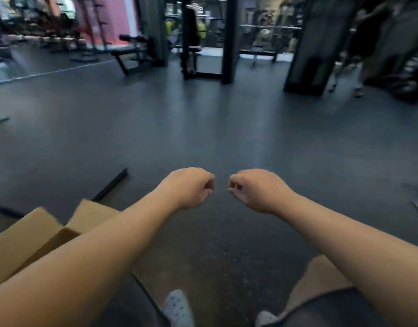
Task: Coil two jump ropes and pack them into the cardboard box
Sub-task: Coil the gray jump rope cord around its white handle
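Blurred: gym machines (pixel 226 38) at the far end. Cut off at left edge and partly hidden behind left forearm (pixel 85 251): cardboard box (pixel 21 241). Curled closed, contents unreadable: left hand (pixel 189 187), right hand (pixel 255 188). Thin dark rope (pixel 146 296) near shoe (pixel 178 308), too thin to trace.

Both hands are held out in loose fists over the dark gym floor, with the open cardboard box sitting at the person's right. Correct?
Not quite. The head view shows the cardboard box at the person's left, beneath the left forearm. The left hand and right hand are loosely curled as stated.

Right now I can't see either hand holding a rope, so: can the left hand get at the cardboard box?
Probably yes. The cardboard box sits open on the floor just under the left forearm, and the left hand, loosely curled, seems empty; nothing lies between.
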